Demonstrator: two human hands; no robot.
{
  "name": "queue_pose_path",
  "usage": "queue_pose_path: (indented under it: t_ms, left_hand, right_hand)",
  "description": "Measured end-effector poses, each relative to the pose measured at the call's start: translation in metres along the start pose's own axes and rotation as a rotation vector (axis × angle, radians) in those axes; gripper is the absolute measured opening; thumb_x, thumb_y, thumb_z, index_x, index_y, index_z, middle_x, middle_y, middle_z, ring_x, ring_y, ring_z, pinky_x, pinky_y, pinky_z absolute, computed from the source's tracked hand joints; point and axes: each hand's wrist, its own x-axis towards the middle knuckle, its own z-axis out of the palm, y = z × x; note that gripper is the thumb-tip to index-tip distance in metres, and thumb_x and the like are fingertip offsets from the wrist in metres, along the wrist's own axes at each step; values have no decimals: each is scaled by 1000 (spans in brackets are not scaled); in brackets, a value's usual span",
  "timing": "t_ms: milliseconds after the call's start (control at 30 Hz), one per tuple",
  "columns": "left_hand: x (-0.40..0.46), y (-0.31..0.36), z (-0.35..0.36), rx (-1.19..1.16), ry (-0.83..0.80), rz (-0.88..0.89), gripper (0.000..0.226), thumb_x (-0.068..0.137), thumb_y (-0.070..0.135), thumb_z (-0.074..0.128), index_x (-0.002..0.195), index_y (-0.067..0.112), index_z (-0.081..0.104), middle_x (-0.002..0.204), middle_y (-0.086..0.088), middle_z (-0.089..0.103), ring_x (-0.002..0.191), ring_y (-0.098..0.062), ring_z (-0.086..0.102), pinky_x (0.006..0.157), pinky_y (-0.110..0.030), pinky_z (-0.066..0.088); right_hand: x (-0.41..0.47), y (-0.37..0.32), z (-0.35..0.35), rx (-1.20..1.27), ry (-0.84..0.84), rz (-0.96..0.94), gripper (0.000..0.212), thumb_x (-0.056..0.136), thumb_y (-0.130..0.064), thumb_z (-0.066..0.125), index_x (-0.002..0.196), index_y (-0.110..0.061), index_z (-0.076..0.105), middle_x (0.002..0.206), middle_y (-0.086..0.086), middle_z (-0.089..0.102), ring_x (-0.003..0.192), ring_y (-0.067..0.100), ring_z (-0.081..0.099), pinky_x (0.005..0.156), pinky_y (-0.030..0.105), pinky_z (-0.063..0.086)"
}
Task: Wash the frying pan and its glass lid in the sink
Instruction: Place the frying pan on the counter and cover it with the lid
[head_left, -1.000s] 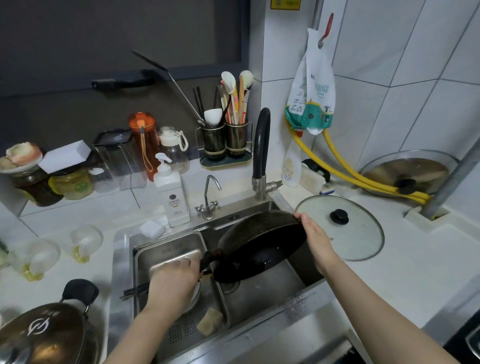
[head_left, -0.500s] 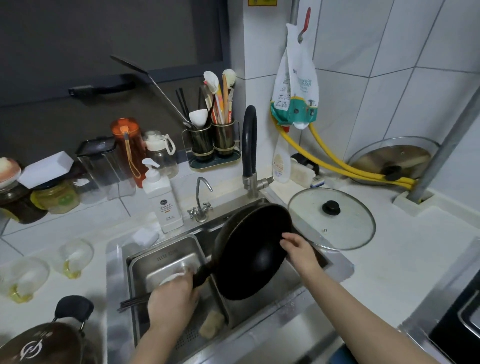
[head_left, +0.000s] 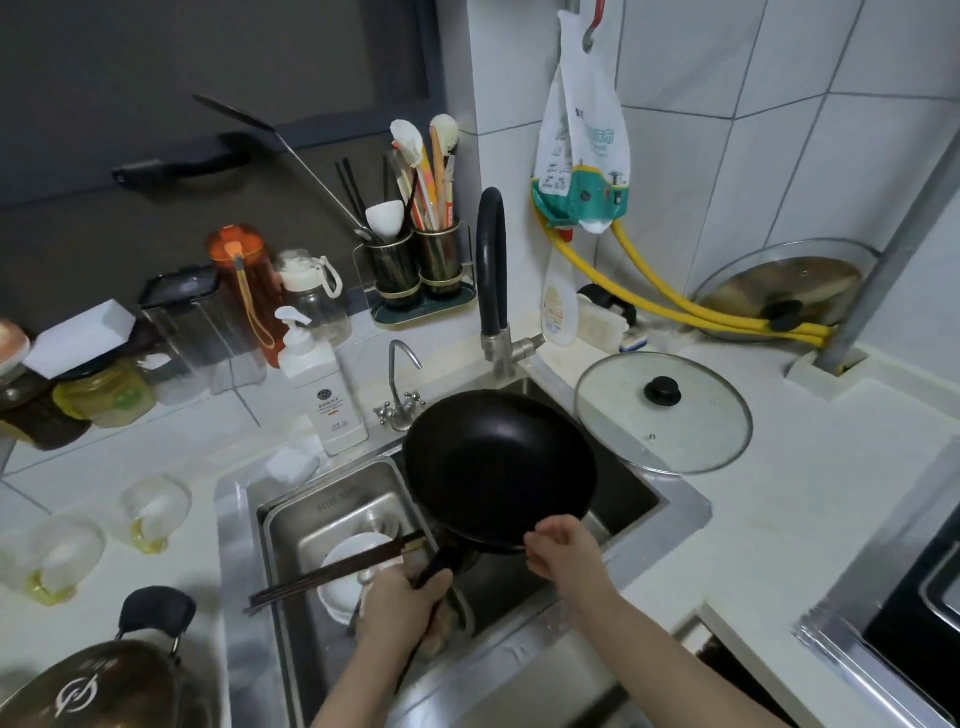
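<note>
The black frying pan (head_left: 498, 467) is held above the right basin of the steel sink (head_left: 675, 506), its inside facing up toward me. My left hand (head_left: 402, 605) grips the pan's dark handle at the near side. My right hand (head_left: 563, 551) pinches the pan's near rim with curled fingers. The glass lid (head_left: 696, 431) with a black knob lies flat on the white counter just right of the sink, touched by neither hand.
A white bowl (head_left: 345, 566) and dark chopsticks (head_left: 332, 574) lie in the left basin. A black faucet (head_left: 492, 270) and a small tap (head_left: 400, 384) stand behind the sink, with a soap bottle (head_left: 322, 395). A pot (head_left: 104, 686) sits near left; a second lid (head_left: 784, 291) leans at the wall.
The pan has swung from tilted on edge to nearly level with its inside up. My right hand slid from the far rim to the near rim, and both hands came closer to me.
</note>
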Motion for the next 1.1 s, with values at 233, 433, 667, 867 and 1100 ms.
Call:
queue_pose_path:
  t_ms: [233, 433, 667, 867, 1100]
  left_hand:
    - [-27, 19, 9, -103, -75, 32, 34, 83, 19, 68, 50, 14, 60, 41, -1, 58, 34, -11, 50, 45, -21, 40]
    - [-35, 54, 29, -167, -155, 80, 19, 84, 15, 67, 70, 3, 70, 39, 3, 54, 31, -6, 47, 38, -14, 37]
    - [-28, 96, 79, -194, -284, 68, 16, 83, 14, 68, 76, -1, 69, 42, -3, 56, 32, -16, 51, 38, -21, 39]
    - [-31, 132, 137, -191, -413, 67, 21, 78, 21, 71, 72, 1, 70, 53, -13, 63, 44, -24, 56, 45, -26, 42]
    - [-41, 165, 195, -134, -508, 115, 6, 81, 17, 69, 76, 15, 71, 54, -7, 62, 40, -21, 55, 44, -27, 44]
  right_hand:
    - [24, -4, -31, -165, 399, -180, 69, 73, -16, 77, 132, -5, 41, 120, 13, 50, 102, 24, 53, 92, 38, 47]
    - [37, -21, -74, -185, 531, -225, 57, 69, 1, 67, 123, -5, 50, 106, 18, 60, 97, 36, 61, 90, 45, 52]
    - [33, -40, -153, -537, 601, -353, 65, 73, 3, 60, 134, -3, 40, 130, 24, 45, 124, 41, 39, 104, 39, 33]
    - [29, -37, -215, -986, 522, -360, 65, 86, -16, 56, 145, -14, 27, 155, 17, 18, 145, 31, 10, 120, 43, 11]
    - [23, -26, -283, -1003, 599, -269, 61, 88, -24, 55, 143, -14, 32, 154, 15, 23, 145, 29, 12, 120, 40, 2]
